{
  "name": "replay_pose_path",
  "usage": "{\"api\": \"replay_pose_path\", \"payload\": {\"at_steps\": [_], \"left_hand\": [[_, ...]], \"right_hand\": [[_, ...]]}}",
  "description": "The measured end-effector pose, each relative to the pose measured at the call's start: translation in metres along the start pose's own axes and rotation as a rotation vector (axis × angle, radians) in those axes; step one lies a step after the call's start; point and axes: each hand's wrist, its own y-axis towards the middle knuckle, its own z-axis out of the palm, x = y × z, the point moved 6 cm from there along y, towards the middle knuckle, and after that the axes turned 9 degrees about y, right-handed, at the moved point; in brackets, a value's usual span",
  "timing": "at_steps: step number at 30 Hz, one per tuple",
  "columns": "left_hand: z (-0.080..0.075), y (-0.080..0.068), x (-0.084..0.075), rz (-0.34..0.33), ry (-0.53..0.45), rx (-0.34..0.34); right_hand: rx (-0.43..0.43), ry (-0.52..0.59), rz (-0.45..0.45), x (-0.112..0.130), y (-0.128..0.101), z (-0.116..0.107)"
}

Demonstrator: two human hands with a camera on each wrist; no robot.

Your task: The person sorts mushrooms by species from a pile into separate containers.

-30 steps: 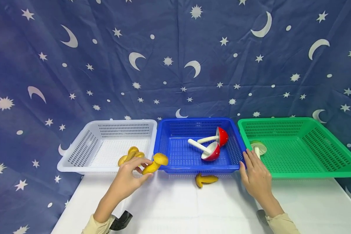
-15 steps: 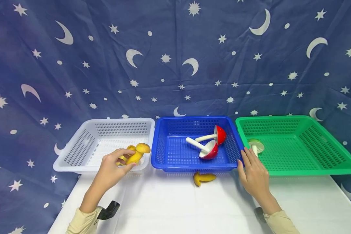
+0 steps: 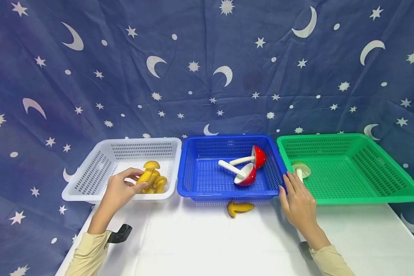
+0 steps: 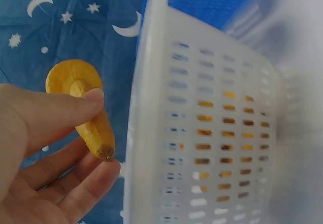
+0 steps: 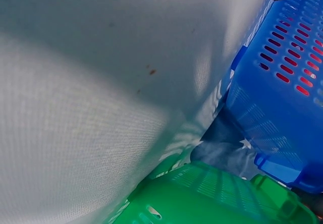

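My left hand (image 3: 139, 179) pinches a yellow toy mushroom (image 3: 147, 171) by its stem, just above the inside of the white basket (image 3: 141, 140). The left wrist view shows thumb and fingers (image 4: 75, 108) round the stem of that mushroom (image 4: 96, 128), beside the white basket's wall (image 4: 202, 133). More yellow mushrooms (image 3: 157, 183) lie in the basket under it. My right hand (image 3: 285, 183) rests with straight fingers against the blue basket's (image 3: 224, 137) front right corner, holding nothing.
Two red-capped mushrooms (image 3: 248, 177) lie in the blue basket. A pale green mushroom (image 3: 301, 169) sits in the green basket (image 3: 365, 199). One yellow mushroom (image 3: 239, 207) lies on the white table (image 3: 207, 245) before the blue basket. A starry blue cloth hangs behind.
My left hand has carried the yellow mushroom leftward, from in front of the blue basket to over the white basket. My right hand has stayed at the blue basket's corner.
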Motion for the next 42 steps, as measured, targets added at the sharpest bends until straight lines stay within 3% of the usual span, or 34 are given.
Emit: {"api": "replay_pose_path", "payload": {"at_steps": [4,10,16,23,30,37,42], "left_hand": [[0.001,0.002,0.014,-0.039,0.037,0.0],[0.0,0.009,0.03,-0.046,0.108,0.009],[0.007,0.019,0.048,-0.082,0.154,0.08],[0.016,0.023,0.066,-0.173,0.195,0.17],[0.014,0.027,0.073,-0.191,0.208,0.173],[0.018,0.027,0.077,-0.229,0.236,0.223],[0.016,0.027,0.063,-0.169,0.205,0.183]], "right_hand": [[-0.002,-0.004,-0.008,0.001,0.001,0.0],[0.0,-0.008,-0.006,0.001,0.001,0.0],[-0.003,-0.01,0.001,0.0,0.0,-0.001],[0.015,-0.009,0.008,0.001,0.0,0.0],[0.005,-0.007,0.006,0.002,0.001,0.0],[-0.003,-0.01,0.003,0.003,-0.002,0.0],[-0.02,-0.012,-0.009,0.002,0.0,0.0]]}}
